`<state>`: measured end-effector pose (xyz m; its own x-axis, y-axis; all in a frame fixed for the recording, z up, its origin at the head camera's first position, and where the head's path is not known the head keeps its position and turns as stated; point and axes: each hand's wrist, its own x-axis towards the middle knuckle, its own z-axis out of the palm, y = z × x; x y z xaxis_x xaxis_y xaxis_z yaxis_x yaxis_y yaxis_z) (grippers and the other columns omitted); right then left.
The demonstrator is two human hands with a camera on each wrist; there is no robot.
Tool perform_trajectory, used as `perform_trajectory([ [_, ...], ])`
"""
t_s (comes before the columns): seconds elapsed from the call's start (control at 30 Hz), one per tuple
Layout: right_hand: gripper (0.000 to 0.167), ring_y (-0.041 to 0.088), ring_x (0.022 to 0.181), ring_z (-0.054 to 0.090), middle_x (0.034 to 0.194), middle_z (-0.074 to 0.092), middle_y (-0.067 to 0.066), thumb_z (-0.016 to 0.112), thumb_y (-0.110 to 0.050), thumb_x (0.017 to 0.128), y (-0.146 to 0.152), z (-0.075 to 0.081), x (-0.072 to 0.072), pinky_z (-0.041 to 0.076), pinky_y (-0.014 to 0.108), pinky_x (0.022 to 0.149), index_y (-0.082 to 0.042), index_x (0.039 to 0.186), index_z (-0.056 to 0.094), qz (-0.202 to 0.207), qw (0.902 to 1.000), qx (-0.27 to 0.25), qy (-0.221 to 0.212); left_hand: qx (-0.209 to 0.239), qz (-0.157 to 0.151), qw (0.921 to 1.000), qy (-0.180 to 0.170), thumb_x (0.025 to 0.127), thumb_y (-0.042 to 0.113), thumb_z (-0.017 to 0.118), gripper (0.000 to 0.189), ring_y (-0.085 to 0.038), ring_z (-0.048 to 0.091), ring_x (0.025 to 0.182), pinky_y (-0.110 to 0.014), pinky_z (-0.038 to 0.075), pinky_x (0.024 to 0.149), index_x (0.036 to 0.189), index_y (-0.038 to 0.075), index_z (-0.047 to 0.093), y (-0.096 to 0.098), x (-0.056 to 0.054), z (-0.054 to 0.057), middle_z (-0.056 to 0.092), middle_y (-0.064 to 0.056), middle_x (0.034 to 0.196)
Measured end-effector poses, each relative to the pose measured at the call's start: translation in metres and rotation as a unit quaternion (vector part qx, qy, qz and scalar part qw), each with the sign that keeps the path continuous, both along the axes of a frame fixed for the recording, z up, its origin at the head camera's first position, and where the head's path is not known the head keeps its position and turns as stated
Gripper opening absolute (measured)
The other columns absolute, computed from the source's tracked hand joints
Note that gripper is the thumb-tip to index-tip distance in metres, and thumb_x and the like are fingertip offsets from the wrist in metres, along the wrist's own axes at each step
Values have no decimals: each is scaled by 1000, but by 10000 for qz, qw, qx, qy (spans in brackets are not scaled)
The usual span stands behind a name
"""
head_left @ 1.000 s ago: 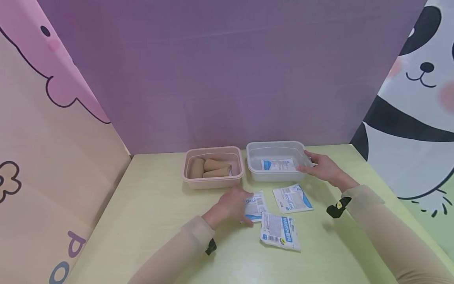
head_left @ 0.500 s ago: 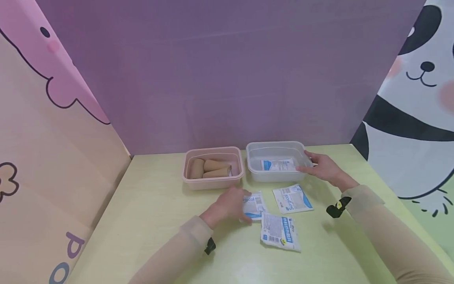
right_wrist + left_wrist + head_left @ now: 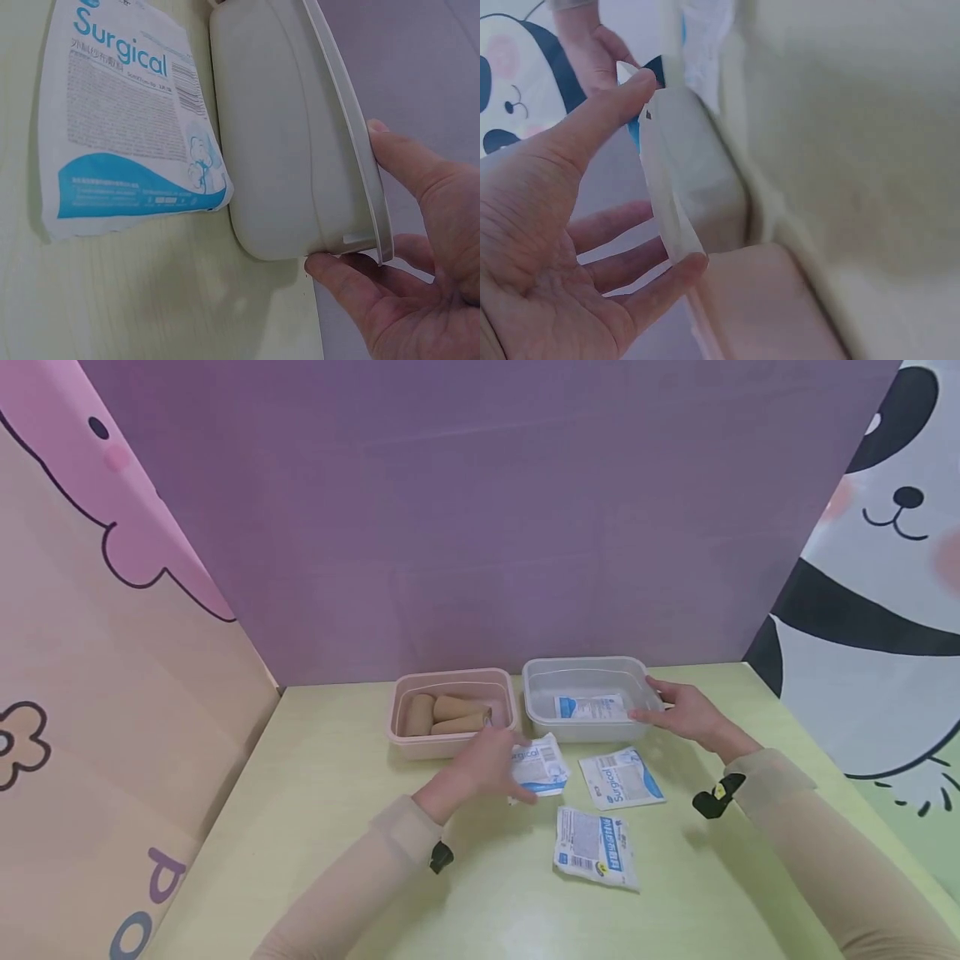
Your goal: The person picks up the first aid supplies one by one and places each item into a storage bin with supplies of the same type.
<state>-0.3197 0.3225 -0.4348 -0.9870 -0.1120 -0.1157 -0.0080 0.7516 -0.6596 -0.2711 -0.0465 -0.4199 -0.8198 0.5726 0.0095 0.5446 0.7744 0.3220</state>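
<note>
i see the roll bin [image 3: 452, 712] left of the clear tub [image 3: 586, 697], one packet [image 3: 591, 707] inside it, probably two packets [image 3: 619, 778] lying before it.

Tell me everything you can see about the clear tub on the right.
The clear tub is a shallow, translucent, plastic-looking rectangle with rounded corners and a flanged rim, upright on the yellow-green table beside the pink tub. One surgical packet lies flat inside. The right hand grips its right rim.
</note>
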Motion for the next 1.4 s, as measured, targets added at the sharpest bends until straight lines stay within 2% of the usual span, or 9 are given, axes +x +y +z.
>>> perform_trajectory([
  [0.23,112,57,149,39,167,28,39,73,-59,96,2,-1,1,39,74,116,-2,169,10,-19,10000,-24,-2,189,103,9997,82,70,43,101,89,-28,55,123,-40,56,107,144,8,67,14,-4,19,70,-11,142],
  [0.43,115,58,149,38,167,28,38,74,-62,94,3,0,1,39,74,116,-3,169,10,-30,10000,-13,-27,216,179,9994,225,72,42,100,89,-26,65,121,-36,57,105,145,7,65,24,-15,22,71,-10,141],
  [0.53,115,58,149,38,167,28,38,75,-62,93,3,0,2,40,74,116,-4,169,10,-38,10000,-3,-44,335,212,9987,307,74,39,99,86,-25,65,121,-35,57,105,146,8,65,29,-21,24,70,-10,142],
  [0.73,112,58,150,38,167,30,38,75,-59,95,4,0,1,40,73,116,-3,169,12,-20,10000,-1,23,497,291,9949,833,79,38,96,78,-25,65,127,-35,52,112,144,8,66,34,-39,28,69,-12,144],
  [0.93,113,56,148,41,165,32,39,74,-61,94,2,-3,-1,41,73,115,-3,169,13,-11,10000,9,14,214,97,9926,1192,90,44,86,71,-27,57,143,-41,38,123,147,8,64,40,-58,28,68,-9,146],
  [1.03,112,57,148,40,166,31,39,74,-59,95,2,-2,-1,41,74,115,-3,169,13,-1,10000,30,17,-23,122,9918,1269,93,47,82,70,-24,57,143,-42,37,124,149,10,62,47,-68,28,69,-6,146],
  [1.13,109,57,147,40,165,31,40,74,-56,96,1,0,-1,41,73,115,-2,169,13,16,10000,47,61,-252,263,9930,1128,95,51,79,70,-25,58,140,-41,38,123,151,14,60,55,-76,29,68,-6,146],
  [1.23,108,57,148,40,165,32,40,75,-54,97,-1,0,-1,42,72,116,-1,169,14,22,9999,7,107,-442,407,9936,958,95,53,76,68,-26,59,132,-40,44,117,150,16,61,61,-82,31,69,-6,142],
  [1.4,107,58,151,36,167,31,38,75,-54,96,2,2,0,40,72,117,-2,169,16,-16,9999,-14,98,-853,517,9910,894,97,56,73,64,-26,59,124,-41,49,110,147,17,63,74,-93,29,71,-5,137],
])
